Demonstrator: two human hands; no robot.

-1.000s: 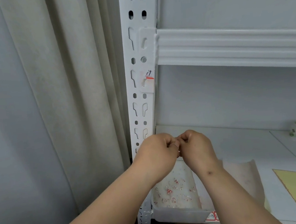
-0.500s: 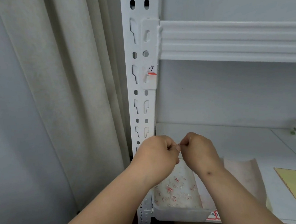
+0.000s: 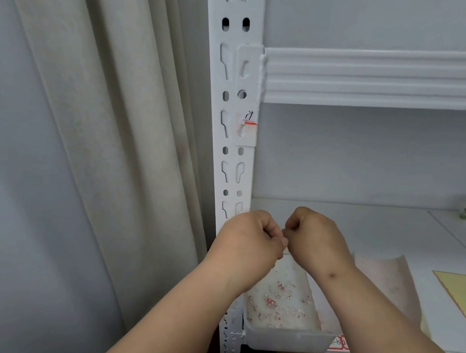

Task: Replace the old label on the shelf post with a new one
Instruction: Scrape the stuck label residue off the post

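My left hand (image 3: 249, 243) and right hand (image 3: 313, 235) meet knuckle to knuckle above a white tray (image 3: 287, 339) dotted with red and white paper scraps, fingers curled tight and fingertips touching; whether they pinch anything between them I cannot tell. The old label (image 3: 248, 128), white with a red stripe and partly torn, is on the white shelf post (image 3: 237, 173) well above my hands. I judge the job barely begun: the old label remains, no new one placed.
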